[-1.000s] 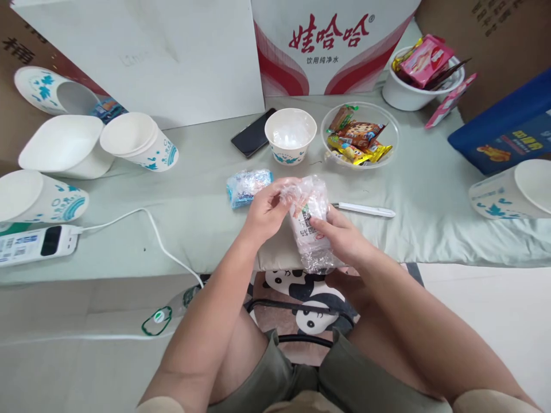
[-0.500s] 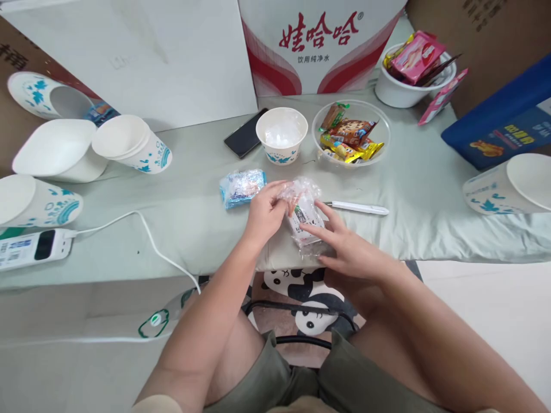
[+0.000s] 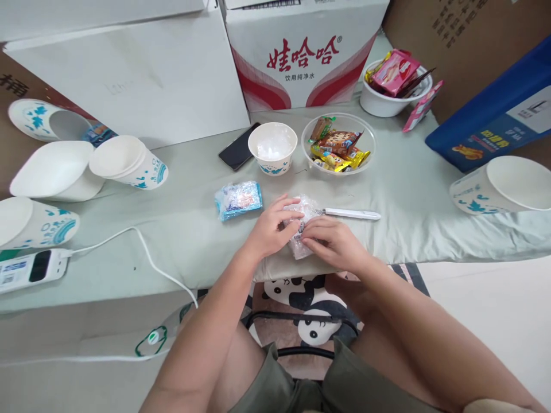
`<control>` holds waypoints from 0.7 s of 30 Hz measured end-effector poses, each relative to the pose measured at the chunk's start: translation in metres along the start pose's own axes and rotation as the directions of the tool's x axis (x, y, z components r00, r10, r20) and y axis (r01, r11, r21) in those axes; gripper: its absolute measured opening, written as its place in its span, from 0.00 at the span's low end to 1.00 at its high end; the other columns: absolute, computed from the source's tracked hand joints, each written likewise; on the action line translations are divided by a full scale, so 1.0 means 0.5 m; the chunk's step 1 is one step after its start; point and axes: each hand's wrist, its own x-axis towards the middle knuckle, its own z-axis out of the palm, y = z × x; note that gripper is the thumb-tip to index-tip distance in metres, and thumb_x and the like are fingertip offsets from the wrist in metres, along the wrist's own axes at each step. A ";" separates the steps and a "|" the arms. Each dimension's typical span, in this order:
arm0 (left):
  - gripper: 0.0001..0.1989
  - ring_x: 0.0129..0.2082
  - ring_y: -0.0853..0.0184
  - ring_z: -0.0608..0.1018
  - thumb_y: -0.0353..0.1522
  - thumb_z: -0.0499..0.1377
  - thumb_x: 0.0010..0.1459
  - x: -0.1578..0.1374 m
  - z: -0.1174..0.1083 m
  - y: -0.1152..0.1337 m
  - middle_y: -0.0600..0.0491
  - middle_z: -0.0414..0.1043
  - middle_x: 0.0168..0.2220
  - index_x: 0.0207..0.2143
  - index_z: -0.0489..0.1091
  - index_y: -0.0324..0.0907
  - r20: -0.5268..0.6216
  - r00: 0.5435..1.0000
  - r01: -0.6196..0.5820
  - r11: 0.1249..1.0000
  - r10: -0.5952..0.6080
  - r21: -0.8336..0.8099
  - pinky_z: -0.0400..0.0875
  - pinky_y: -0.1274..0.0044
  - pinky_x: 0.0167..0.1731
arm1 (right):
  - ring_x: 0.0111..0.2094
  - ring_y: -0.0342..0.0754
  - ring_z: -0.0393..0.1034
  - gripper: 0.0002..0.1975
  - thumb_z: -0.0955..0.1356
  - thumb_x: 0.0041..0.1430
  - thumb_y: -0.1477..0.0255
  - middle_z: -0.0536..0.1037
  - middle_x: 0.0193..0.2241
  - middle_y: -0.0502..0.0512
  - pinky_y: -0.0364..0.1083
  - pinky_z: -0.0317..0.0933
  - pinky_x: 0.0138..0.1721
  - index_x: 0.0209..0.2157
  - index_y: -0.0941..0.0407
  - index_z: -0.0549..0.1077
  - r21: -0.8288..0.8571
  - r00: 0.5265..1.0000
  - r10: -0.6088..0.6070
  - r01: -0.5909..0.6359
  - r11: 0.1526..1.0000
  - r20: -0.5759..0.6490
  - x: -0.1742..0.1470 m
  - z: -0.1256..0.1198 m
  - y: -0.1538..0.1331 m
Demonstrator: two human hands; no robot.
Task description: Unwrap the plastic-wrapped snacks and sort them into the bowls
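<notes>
A small white printed packet in clear bubble wrap [image 3: 298, 248] lies near the table's front edge between my two hands. My left hand [image 3: 275, 228] grips the wrap from the left, its fingers bent over the top and the thumb low. From the right, my right hand [image 3: 334, 240] pinches the wrap, thumb and fingers close together. Much of the packet's print is hidden under my fingers. Just beyond my right hand is a white-handled knife or pen-like tool [image 3: 350, 213], its tip close to the wrap. A blue packet in bubble wrap [image 3: 239, 199] rests to the left.
Behind my hands are a paper bowl [image 3: 273, 166] holding clear plastic, a black phone [image 3: 236, 150] and a clear bowl [image 3: 307, 158] of snacks. Paper cups [image 3: 150, 172] stand at left, with a power strip [image 3: 32, 269] and white cable. Boxes line the back.
My right hand's spread fingers have drawn together onto the wrap. My left fingers have moved over its top, and the loose wrap is now folded flatter around the packet. The view has shifted slightly.
</notes>
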 end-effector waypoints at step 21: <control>0.09 0.62 0.55 0.72 0.34 0.66 0.58 -0.035 0.025 0.000 0.46 0.64 0.62 0.42 0.79 0.45 -0.067 0.994 0.092 0.983 -0.082 0.161 0.69 0.61 0.62 | 0.35 0.55 0.70 0.06 0.65 0.59 0.65 0.77 0.32 0.57 0.52 0.61 0.36 0.36 0.52 0.71 -0.390 0.784 0.562 -0.619 0.682 -0.261 -0.123 -0.152 0.039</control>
